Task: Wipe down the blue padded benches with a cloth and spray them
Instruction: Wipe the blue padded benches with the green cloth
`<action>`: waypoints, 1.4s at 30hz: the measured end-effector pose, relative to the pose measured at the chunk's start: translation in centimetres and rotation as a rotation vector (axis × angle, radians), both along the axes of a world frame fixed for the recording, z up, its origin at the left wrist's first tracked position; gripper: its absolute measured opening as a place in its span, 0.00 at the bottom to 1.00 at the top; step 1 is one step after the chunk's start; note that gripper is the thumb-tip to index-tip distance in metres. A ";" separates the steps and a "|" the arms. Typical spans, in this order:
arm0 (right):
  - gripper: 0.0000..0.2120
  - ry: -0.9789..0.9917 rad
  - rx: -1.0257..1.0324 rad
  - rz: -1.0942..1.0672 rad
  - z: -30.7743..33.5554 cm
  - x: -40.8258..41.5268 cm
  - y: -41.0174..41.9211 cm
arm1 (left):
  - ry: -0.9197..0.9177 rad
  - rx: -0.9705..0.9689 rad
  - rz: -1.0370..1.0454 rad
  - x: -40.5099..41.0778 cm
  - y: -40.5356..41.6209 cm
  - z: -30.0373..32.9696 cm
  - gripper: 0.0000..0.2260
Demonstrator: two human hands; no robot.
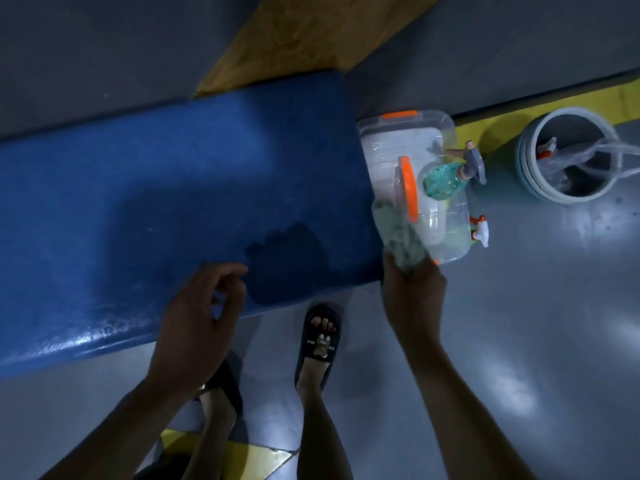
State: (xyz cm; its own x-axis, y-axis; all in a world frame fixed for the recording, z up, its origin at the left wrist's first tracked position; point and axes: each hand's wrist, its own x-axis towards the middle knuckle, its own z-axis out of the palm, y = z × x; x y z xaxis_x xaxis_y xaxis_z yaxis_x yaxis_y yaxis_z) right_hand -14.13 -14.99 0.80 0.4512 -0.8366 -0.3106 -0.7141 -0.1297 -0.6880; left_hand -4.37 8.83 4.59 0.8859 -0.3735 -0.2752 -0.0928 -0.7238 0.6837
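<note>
— Bench (156, 202) look?
— Blue, padded, glossy wet front edge, lying on the floor beside a clear box (412, 161).
— Fingers?
— Right hand (412, 292) clenched on the cloth (398, 233); left hand (197, 320) loose, empty.

box (405, 157): clear, orange latches, on floor beside the bench end | bucket (530, 174): pale, round, tubing coiled inside, near the yellow line (485, 133), apart from box | floor (554, 323): grey, glossy | sandal (320, 341): dark, bear charm, by the bench's near edge | panel (294, 39): brown, beyond the far edge
</note>
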 end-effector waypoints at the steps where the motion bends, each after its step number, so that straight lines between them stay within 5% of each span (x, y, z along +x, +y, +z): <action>1: 0.15 -0.040 -0.009 0.042 -0.1 0.6 1.4 | -0.033 0.021 0.007 0.4 0.8 -0.2 0.08; 6: 0.28 -0.116 -0.178 0.220 -2.4 0.3 3.0 | -0.165 0.149 0.010 2.2 5.3 -1.5 0.12; 11: 0.30 -0.173 -0.327 0.412 -5.5 -1.1 3.4 | -0.201 0.342 -0.098 3.1 10.0 -2.4 0.24; 16: 0.28 -0.068 -0.439 0.298 -6.1 1.4 9.4 | -0.162 0.465 -0.310 3.5 13.4 -4.4 0.31; 20: 0.36 0.014 -0.489 0.694 -5.0 2.7 17.6 | -0.160 0.460 -0.344 3.7 14.1 -4.8 0.30; 25: 0.36 -0.005 -0.501 1.070 -4.1 0.5 9.9 | -0.178 0.492 -0.371 4.4 14.5 -4.6 0.28; 29: 0.30 -0.093 -0.408 0.624 -4.6 -0.9 4.2 | -0.179 0.477 -0.378 4.6 14.7 -4.7 0.28; 33: 0.32 -0.053 -0.481 0.347 -5.6 1.1 10.4 | -0.183 0.470 -0.379 4.6 14.8 -5.1 0.28; 38: 0.33 -0.058 -0.431 0.858 -4.0 2.3 20.2 | -0.218 0.481 -0.381 4.7 14.7 -5.3 0.27; 42: 0.37 -0.030 -0.514 1.247 -3.9 1.3 13.2 | -0.235 0.479 -0.382 5.1 14.5 -4.9 0.27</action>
